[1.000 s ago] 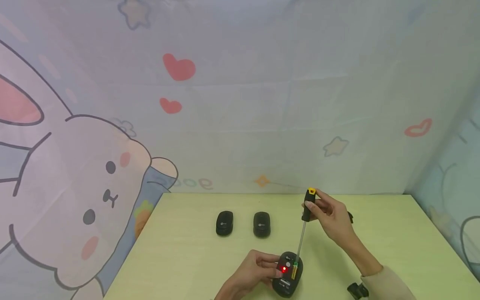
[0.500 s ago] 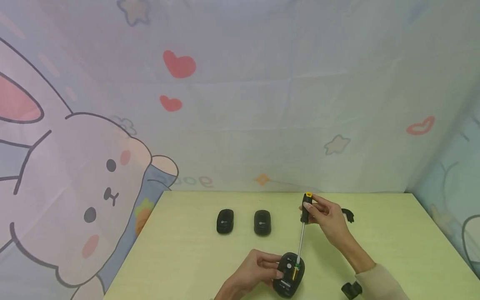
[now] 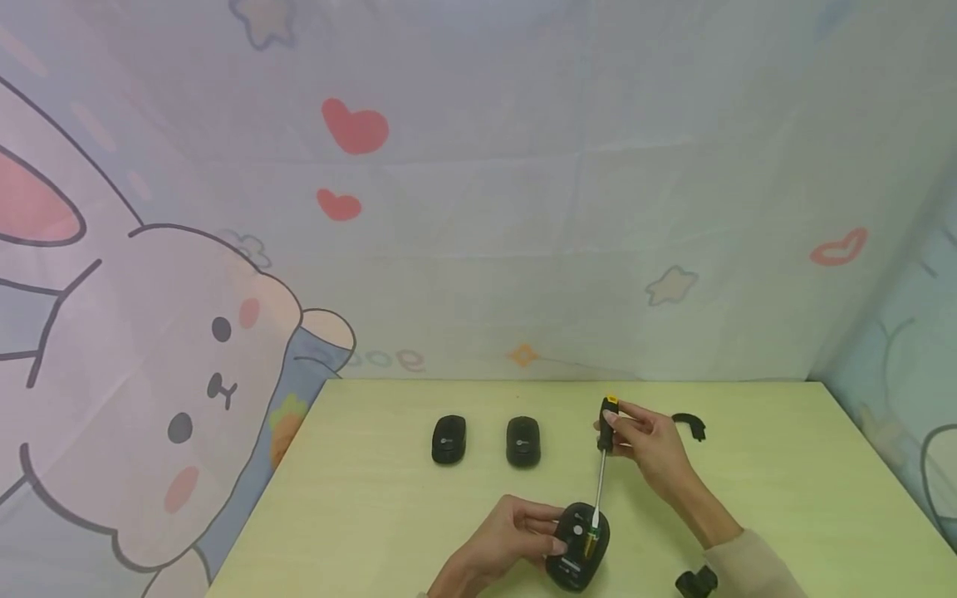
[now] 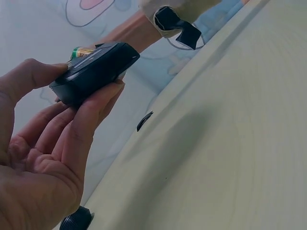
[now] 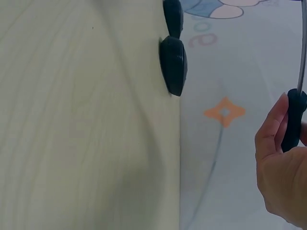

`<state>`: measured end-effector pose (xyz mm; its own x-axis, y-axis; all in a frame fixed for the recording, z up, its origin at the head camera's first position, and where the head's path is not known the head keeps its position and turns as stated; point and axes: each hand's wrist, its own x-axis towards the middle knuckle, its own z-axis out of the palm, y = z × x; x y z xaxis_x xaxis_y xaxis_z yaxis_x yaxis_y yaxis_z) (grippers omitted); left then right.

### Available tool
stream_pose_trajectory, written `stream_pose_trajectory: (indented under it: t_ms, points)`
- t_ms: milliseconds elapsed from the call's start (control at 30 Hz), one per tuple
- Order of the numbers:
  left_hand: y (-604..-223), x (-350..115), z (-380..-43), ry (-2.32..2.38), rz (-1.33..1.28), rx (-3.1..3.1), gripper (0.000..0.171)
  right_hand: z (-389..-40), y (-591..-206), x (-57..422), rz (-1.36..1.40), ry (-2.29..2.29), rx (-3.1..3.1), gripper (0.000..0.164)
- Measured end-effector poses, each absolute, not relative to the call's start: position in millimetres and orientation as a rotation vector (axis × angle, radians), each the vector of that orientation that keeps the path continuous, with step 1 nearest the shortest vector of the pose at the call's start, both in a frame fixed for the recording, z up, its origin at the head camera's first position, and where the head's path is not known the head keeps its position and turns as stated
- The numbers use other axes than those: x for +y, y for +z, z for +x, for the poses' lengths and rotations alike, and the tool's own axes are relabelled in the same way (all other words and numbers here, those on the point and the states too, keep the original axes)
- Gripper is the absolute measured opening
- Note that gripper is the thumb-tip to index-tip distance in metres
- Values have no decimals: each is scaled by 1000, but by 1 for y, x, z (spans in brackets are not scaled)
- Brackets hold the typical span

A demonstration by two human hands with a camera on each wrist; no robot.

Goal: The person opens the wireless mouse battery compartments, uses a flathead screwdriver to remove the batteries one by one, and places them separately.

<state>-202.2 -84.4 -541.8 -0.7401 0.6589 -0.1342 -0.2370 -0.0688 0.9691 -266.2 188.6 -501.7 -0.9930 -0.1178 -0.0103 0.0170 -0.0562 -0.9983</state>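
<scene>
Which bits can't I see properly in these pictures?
Battery: left wrist view, partly hidden by the mouse.
Screwdriver: right wrist view, tip cut off at the top right corner.
Right hand: right wrist view, cut off by the right edge.
White label: head view, printing too small.

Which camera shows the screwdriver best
The head view: it shows the screwdriver from yellow-topped handle down to the mouse. The right wrist view shows handle, shaft cropped; in the left wrist view I can't make it out.
</scene>
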Motion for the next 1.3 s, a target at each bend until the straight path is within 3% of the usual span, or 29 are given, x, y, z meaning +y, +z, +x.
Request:
stream_pose_trajectory:
  t_ms: [467, 700, 1000, 1300]
  points:
    - [-538, -96, -206, 1901, 435, 1659, 50, -268, -469, 220, -269, -2407, 1872, 72]
    - [-538, -96, -206, 1913, 427, 1655, 51, -266, -462, 240, -205, -2331, 1891, 74]
    - [-538, -100, -205, 1906, 391, 1668, 51, -268, -465, 258, -146, -2207, 1901, 40]
    - [-541, -101, -205, 1907, 383, 1644, 51, -277, -470, 273, -124, -2067, 1972, 71]
